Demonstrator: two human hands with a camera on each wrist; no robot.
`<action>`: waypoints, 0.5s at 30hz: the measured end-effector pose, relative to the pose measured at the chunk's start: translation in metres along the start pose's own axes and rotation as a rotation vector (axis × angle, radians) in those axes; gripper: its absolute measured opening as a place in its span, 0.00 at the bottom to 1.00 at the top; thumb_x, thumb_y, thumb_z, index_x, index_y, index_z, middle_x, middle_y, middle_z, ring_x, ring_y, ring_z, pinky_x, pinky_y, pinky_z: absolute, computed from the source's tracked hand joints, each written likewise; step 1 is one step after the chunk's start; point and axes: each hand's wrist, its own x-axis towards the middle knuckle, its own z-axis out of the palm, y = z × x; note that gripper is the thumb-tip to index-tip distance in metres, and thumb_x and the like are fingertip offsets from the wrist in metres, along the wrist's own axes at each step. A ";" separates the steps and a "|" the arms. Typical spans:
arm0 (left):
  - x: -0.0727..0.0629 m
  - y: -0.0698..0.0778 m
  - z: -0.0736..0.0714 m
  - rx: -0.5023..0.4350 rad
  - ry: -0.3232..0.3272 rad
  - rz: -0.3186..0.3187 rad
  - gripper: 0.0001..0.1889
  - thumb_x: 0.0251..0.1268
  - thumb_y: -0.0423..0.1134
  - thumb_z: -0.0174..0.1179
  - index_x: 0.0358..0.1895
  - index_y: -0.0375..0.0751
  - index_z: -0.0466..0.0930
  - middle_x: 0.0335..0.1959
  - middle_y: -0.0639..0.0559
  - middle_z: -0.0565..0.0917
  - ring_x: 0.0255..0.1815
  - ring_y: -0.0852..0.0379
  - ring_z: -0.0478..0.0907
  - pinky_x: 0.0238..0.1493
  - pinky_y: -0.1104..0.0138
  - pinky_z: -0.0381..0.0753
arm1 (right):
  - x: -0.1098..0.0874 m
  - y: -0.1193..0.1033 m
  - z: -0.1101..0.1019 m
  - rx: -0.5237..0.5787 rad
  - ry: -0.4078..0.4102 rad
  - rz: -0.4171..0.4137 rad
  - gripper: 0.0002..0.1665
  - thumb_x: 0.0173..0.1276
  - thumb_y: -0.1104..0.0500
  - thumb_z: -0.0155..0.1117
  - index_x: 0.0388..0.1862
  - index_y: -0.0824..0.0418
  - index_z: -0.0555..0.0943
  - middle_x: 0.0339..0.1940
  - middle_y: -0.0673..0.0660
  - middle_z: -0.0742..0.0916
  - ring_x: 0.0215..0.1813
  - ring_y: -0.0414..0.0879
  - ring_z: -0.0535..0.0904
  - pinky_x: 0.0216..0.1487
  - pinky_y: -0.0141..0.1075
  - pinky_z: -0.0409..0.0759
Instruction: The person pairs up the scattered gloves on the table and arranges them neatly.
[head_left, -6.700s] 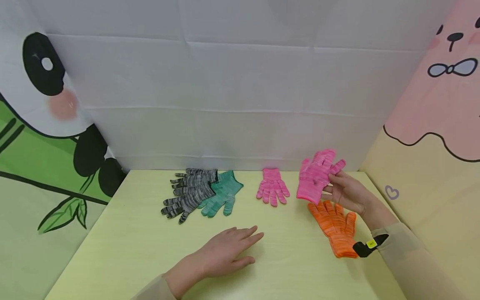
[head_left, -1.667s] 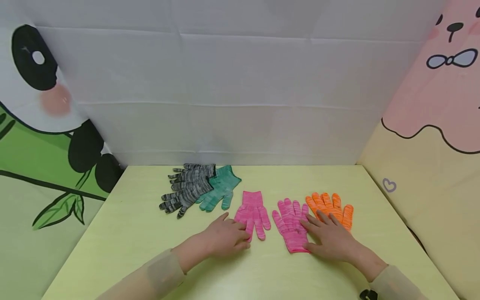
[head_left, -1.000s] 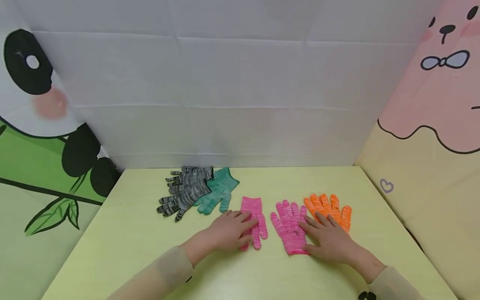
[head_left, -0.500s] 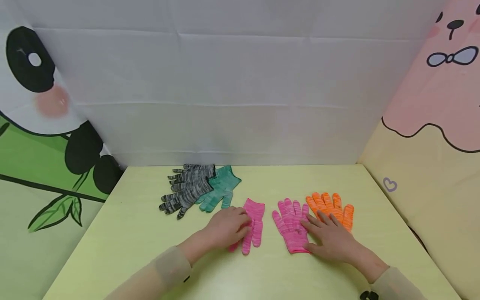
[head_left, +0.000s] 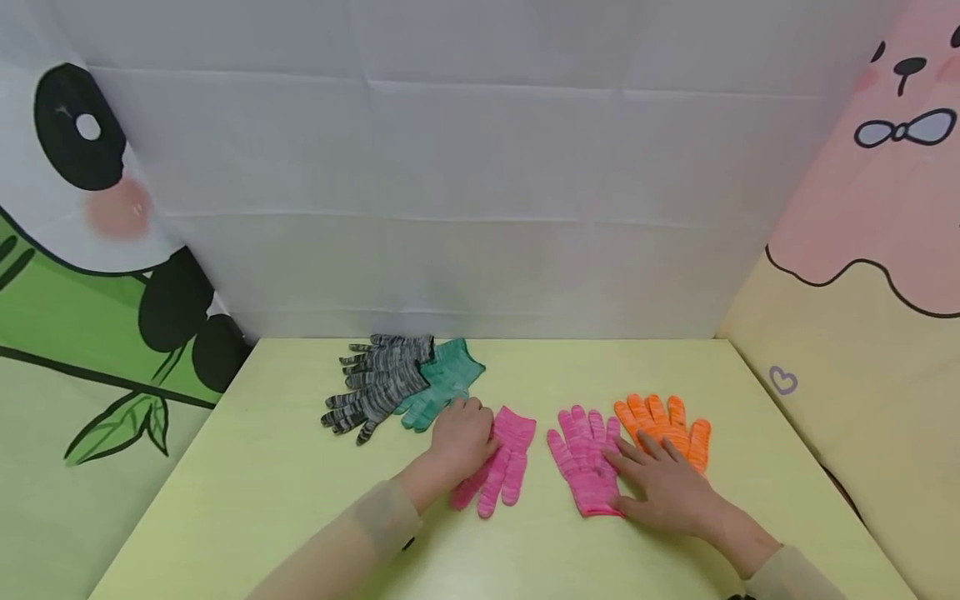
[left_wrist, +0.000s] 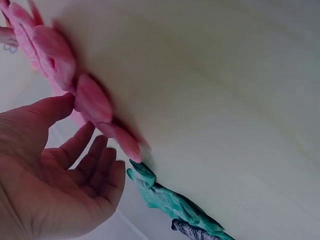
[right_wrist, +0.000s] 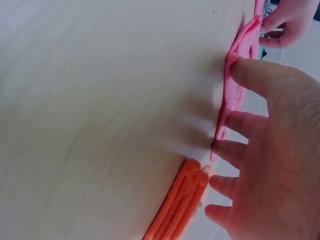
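Head view: at lower centre of the frame, left pink glove (head_left: 512, 450) on the tabletop (head_left: 225, 508), its left side under the left hand (head_left: 460, 442), pinched between thumb and curled forefinger. Just to its right, right pink glove (head_left: 582, 460), its right edge beneath the spread, nearly straight fingers of the right hand (head_left: 666, 492); orange glove (head_left: 660, 418) behind, partly hidden.

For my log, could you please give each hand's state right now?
Left hand: closed, pinching the left pink glove.
Right hand: open, touching the right pink glove.
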 end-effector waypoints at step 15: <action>0.012 0.000 -0.015 -0.368 -0.147 0.002 0.08 0.61 0.34 0.69 0.42 0.41 0.83 0.33 0.53 0.80 0.39 0.51 0.76 0.42 0.58 0.79 | -0.001 -0.001 -0.001 0.005 -0.005 0.009 0.46 0.70 0.30 0.59 0.79 0.51 0.69 0.80 0.58 0.69 0.81 0.68 0.52 0.76 0.68 0.47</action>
